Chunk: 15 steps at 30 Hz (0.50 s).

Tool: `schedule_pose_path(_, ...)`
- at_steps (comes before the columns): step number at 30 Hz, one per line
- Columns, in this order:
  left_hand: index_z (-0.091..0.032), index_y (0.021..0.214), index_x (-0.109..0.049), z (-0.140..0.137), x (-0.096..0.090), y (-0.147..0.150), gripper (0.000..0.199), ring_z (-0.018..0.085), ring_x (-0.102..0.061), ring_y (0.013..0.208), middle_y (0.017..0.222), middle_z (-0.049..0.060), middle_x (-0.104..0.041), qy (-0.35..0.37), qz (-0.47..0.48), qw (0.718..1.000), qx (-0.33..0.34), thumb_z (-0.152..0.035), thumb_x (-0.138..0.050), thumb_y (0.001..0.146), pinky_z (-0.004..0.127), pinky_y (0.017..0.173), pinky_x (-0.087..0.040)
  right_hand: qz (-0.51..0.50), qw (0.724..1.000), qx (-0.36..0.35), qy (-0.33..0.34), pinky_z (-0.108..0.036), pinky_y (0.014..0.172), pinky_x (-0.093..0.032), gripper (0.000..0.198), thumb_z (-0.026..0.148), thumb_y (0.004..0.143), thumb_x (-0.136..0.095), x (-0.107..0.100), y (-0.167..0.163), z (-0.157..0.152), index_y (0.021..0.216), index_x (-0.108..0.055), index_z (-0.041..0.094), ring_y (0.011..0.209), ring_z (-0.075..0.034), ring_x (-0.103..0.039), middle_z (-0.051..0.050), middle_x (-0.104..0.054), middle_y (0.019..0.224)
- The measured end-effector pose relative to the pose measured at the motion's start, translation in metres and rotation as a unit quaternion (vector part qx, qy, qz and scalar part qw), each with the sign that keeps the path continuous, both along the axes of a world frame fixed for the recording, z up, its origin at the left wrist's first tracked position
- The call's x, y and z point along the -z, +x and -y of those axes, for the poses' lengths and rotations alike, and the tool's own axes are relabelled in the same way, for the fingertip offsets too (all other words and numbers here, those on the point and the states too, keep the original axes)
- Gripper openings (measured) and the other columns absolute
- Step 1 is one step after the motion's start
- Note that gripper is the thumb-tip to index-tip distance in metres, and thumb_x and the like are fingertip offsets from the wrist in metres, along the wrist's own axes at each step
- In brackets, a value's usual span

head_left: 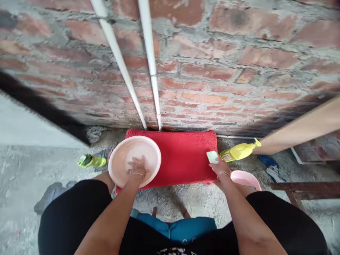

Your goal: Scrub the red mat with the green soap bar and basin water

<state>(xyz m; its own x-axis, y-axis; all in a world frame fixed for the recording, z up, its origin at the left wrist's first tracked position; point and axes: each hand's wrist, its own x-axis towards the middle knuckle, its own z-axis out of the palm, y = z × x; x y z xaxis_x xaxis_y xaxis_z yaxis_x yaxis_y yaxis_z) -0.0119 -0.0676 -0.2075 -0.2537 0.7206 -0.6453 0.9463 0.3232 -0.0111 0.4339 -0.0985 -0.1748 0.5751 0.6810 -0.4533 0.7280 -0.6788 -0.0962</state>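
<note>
My left hand (137,168) is inside a pale pink basin (114,166), its fingers spread in what looks like water. The basin stands on the left part of a low surface covered with a red cloth (186,156). Over the right end of this cloth, my right hand (221,168) grips a pale green bar of soap (212,157) by its near end. Just beyond that hand is a yellow pump bottle (237,152), tilted in this view.
A pink tub (245,179) sits on the floor by my right knee. A yellow-green bottle (92,161) is left of the basin. Behind the red cloth rises a brick wall (202,74) with two white pipes (151,60). A wooden board (297,125) leans at the right.
</note>
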Motion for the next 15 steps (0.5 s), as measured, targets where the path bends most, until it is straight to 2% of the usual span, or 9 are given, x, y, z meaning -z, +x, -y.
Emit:
schedule_pose_path(3,-0.035,0.178,-0.029,0.003,-0.002,0.006,0.097,0.059,-0.018,0.167,0.187,0.019,-0.020,0.005,-0.010,1.000,0.019,-0.048,-0.078,0.095,0.084,0.116,-0.045,0.015,1.000,0.024,-0.011,-0.051,0.099,-0.059,0.052,0.045,0.093,-0.066,-0.002,0.025,0.008,0.141,-0.068,0.026,0.125,-0.040,-0.073,-0.021,-0.075,0.133)
schedule_pose_path(5,-0.038,0.178,-0.028,0.003,-0.001,0.006,0.099,0.060,-0.017,0.167,0.188,0.019,-0.017,0.012,-0.005,1.000,0.011,-0.049,-0.080,0.094,0.086,0.115,-0.044,0.006,1.000,-0.024,-0.016,-0.054,0.098,-0.059,0.049,0.048,0.091,-0.068,-0.001,0.008,-0.001,0.137,-0.072,0.030,0.123,-0.044,-0.073,-0.022,-0.076,0.130)
schedule_pose_path(7,-0.038,0.178,-0.026,0.004,0.001,0.006,0.100,0.062,-0.016,0.166,0.188,0.022,-0.014,0.017,0.001,1.000,0.010,-0.046,-0.081,0.095,0.086,0.112,-0.044,-0.018,0.996,-0.085,-0.017,-0.055,0.099,-0.058,0.050,0.048,0.088,-0.072,0.001,-0.032,-0.017,0.135,-0.073,0.032,0.125,-0.046,-0.071,-0.019,-0.077,0.128)
schedule_pose_path(9,-0.036,0.179,-0.024,0.005,0.002,0.005,0.100,0.063,-0.017,0.165,0.187,0.025,-0.013,0.016,0.003,1.000,0.017,-0.042,-0.080,0.096,0.085,0.110,-0.046,-0.044,0.991,-0.130,-0.010,-0.052,0.102,-0.057,0.053,0.047,0.089,-0.073,0.005,-0.086,-0.037,0.139,-0.070,0.030,0.128,-0.044,-0.069,-0.017,-0.076,0.129)
schedule_pose_path(12,-0.035,0.179,-0.024,0.007,0.001,0.006,0.097,0.061,-0.020,0.165,0.187,0.026,-0.014,0.005,-0.002,1.000,0.025,-0.040,-0.077,0.098,0.085,0.108,-0.048,-0.078,0.983,-0.168,0.010,-0.043,0.104,-0.054,0.056,0.046,0.093,-0.074,0.008,-0.168,-0.070,0.145,-0.063,0.026,0.129,-0.034,-0.069,-0.013,-0.071,0.135)
schedule_pose_path(15,-0.036,0.179,-0.023,0.007,0.001,0.008,0.098,0.060,-0.021,0.166,0.187,0.025,-0.014,0.008,-0.007,1.000,0.027,-0.040,-0.076,0.097,0.084,0.108,-0.049,-0.106,0.971,-0.215,0.006,-0.038,0.103,-0.052,0.057,0.045,0.093,-0.077,0.009,-0.228,-0.095,0.144,-0.062,0.025,0.126,-0.027,-0.066,-0.010,-0.067,0.137)
